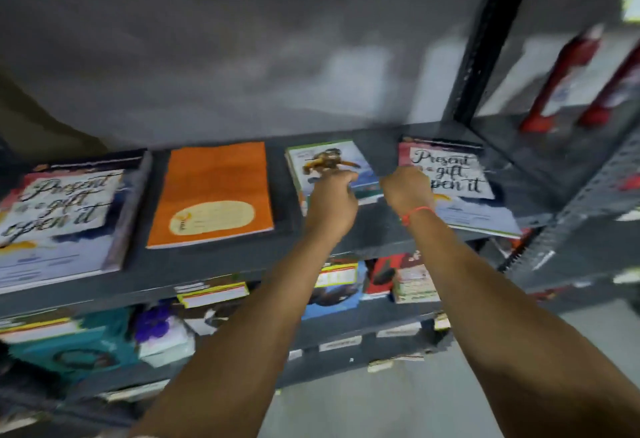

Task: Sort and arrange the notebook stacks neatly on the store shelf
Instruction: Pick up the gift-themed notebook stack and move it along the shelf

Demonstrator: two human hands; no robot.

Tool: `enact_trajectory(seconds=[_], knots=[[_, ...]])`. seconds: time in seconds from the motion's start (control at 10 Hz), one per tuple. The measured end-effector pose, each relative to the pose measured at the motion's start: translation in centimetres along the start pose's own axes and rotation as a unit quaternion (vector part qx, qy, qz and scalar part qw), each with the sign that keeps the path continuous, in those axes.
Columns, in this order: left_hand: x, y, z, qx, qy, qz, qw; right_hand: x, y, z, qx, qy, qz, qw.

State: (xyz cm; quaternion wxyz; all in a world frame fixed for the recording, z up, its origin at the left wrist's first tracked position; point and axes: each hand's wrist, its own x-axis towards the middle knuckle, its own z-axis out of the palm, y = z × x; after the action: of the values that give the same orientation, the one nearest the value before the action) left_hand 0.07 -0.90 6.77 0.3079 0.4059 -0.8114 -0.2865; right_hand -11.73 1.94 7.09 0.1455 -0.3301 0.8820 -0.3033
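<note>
Left hand point(332, 195) curled on the monkey-cover stack point(329, 164); right hand point(407, 188) fisted against the "Present" stack point(460, 174); grip cannot be told.

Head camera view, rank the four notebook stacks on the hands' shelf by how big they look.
1. left Present stack, largest, though nearest the camera.
2. orange notebook.
3. right Present stack, partly behind the right hand.
4. figure-cover stack, partly behind the left hand.
</note>
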Motion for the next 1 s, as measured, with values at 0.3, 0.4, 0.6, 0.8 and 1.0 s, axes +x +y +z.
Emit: enact_trajectory(seconds=[0.3, 0.4, 0.6, 0.8, 1.0], knots=[[2.4, 3.3, 8.6, 0.063, -0.106, -0.091, 0.988, 4.2, 11.6, -4.8, -0.028, 0.009, 0.142, 0.989], [2.6, 4.3, 9.3, 0.066, -0.101, -0.104, 0.987, 4.5, 13.7, -4.9, -0.062, 0.028, 0.186, 0.980], [1.9, 5.6, 12.1, 0.021, -0.150, -0.214, 0.965, 5.5, 16.6, -6.1, 0.028, 0.056, 0.236, 0.970], [2.8, 5.0, 11.7, -0.161, -0.103, -0.344, 0.919, 6.9, 18.6, -7.8, 0.239, -0.035, 0.242, 0.940], [3.0, 5.0, 11.5, -0.266, -0.127, -0.364, 0.883, 5.8, 19.6, -8.5, 0.435, -0.015, 0.289, 0.853]])
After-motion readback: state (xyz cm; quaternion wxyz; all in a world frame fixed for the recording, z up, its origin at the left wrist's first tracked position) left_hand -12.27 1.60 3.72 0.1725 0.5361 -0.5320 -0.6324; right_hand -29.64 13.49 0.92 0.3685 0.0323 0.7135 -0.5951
